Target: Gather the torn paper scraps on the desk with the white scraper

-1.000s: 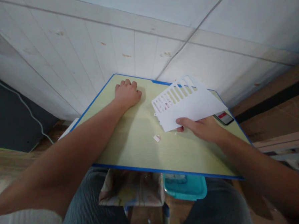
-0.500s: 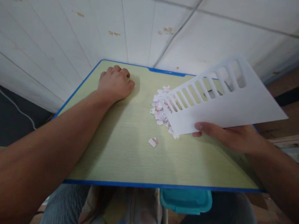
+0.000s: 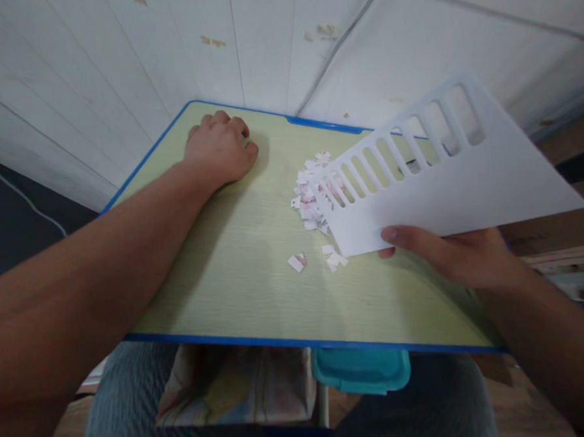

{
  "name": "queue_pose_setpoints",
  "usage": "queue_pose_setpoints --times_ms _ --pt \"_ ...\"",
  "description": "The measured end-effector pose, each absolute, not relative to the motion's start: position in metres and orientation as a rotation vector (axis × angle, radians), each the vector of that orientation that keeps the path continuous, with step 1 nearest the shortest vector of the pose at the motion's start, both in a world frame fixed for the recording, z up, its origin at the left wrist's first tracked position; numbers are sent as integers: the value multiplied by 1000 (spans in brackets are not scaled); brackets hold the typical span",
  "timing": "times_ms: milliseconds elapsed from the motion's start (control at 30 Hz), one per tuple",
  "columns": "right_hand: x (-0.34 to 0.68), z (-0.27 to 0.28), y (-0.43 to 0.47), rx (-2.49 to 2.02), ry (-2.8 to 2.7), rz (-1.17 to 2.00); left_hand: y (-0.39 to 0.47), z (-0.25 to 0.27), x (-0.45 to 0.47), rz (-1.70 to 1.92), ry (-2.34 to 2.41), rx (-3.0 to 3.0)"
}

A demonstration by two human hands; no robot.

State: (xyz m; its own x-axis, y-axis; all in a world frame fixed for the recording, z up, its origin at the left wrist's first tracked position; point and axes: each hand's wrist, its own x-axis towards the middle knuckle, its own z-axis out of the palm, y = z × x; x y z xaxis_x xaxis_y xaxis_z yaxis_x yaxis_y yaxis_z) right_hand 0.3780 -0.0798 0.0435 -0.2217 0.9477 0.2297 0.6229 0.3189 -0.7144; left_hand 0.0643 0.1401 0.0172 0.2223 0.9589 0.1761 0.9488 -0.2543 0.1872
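Note:
My right hand (image 3: 450, 252) pinches a white slotted sheet (image 3: 418, 202) by its lower edge, thumb in front. The sheet is tilted above the table and has a row of rounded slots that grow larger toward the right. Its left end partly covers a heap of torn paper scraps (image 3: 308, 198), some of which show through the slots. A few loose scraps (image 3: 334, 259) lie just below that end, and a small pair of scraps (image 3: 297, 262) lies farther left. My left hand (image 3: 221, 147) rests palm down near the far left corner, fingers curled; its palm is hidden.
A pale green tabletop (image 3: 236, 273) with a blue rim stands against a white panelled wall (image 3: 263, 44). A grey cable (image 3: 335, 50) runs down the wall. Under the near edge are a teal plastic container (image 3: 361, 369) and a patterned cloth bag (image 3: 237, 387). A small dark item lies behind the slots.
The slotted sheet has risen and shifted slightly right with my right hand, uncovering loose scraps below its left end. My left hand keeps its place on the table. The whole view has shifted a little.

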Motion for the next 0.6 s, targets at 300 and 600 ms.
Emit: queue_pose_setpoints --times_ms 300,600 --pt "378 44 -76 -1426 -1987 667 141 17 66 361 1913 2431" --pt "369 48 -76 -1346 -2092 703 138 19 63 420 1878 2366"
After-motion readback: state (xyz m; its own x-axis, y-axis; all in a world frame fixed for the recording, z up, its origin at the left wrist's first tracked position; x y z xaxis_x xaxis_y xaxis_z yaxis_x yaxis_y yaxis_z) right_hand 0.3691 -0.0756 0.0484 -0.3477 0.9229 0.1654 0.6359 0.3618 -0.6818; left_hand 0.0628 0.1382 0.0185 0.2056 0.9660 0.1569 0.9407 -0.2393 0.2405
